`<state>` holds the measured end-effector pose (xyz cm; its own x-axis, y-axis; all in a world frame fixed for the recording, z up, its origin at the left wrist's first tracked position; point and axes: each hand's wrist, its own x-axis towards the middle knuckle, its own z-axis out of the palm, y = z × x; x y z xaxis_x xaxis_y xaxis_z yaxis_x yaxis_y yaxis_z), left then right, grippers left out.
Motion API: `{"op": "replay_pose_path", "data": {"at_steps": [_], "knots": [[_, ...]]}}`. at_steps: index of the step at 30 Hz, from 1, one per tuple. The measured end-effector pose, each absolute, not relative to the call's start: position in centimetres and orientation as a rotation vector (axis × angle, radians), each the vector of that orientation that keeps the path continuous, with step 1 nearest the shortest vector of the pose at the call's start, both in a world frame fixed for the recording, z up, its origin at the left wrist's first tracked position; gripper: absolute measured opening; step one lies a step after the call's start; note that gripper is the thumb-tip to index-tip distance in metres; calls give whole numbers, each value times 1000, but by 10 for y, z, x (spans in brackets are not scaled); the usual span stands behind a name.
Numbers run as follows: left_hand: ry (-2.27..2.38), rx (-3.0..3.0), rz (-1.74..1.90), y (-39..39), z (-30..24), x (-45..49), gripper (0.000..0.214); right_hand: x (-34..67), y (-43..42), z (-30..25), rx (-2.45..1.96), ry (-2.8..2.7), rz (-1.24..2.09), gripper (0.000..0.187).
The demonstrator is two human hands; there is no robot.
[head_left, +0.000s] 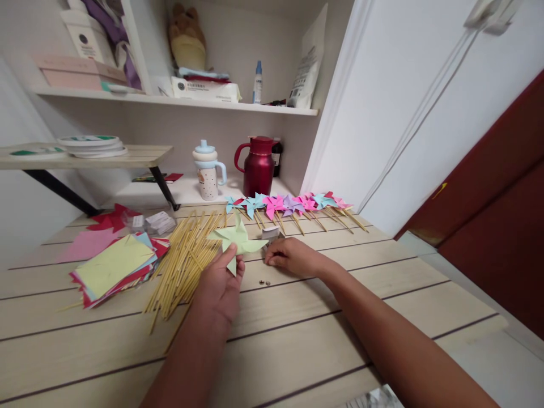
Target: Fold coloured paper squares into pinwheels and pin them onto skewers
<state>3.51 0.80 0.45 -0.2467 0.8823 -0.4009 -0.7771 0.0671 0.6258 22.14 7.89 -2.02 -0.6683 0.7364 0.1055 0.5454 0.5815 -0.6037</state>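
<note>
A pale green paper pinwheel (pixel 241 242) without a stick is pinched between the thumb and fingers of my left hand (pixel 221 280). My right hand (pixel 289 256) rests low over the table with its fingers curled together beside a small open box (pixel 271 233); what its fingertips hold, if anything, is hidden. Two tiny metal pieces (pixel 262 281) lie on the wood just in front of that hand. Left of my left hand spreads a heap of thin wooden sticks (pixel 182 272). Finished pinwheels (pixel 274 205) in blue, pink and purple, on sticks, lie in a row behind.
Stacked coloured paper sheets (pixel 114 266) and a clear plastic box (pixel 159 222) occupy the left side. Along the back stand a speckled cup (pixel 208 178) and a dark red jug (pixel 258 170). A small raised shelf (pixel 144 154) bears rolls of tape (pixel 93 148).
</note>
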Motion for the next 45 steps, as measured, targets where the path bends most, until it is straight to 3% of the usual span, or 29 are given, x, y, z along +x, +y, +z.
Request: {"op": "replay_pose_path", "data": {"at_steps": [11,22,33,45], "knots": [[966,125,1574,15,-5,31,18,220,72,-24,-1035,-2268,1086,17],[936,110,1579,12,-7,35,17,209,47,-30,-1164,-2267,875,44],[912,118,1585,9,-6,38,14,206,44,-28,-1090,-2345,825,12],[873,156,1570,4,-1,41,14,204,40,-24,-1052,-2332,849,9]]}}
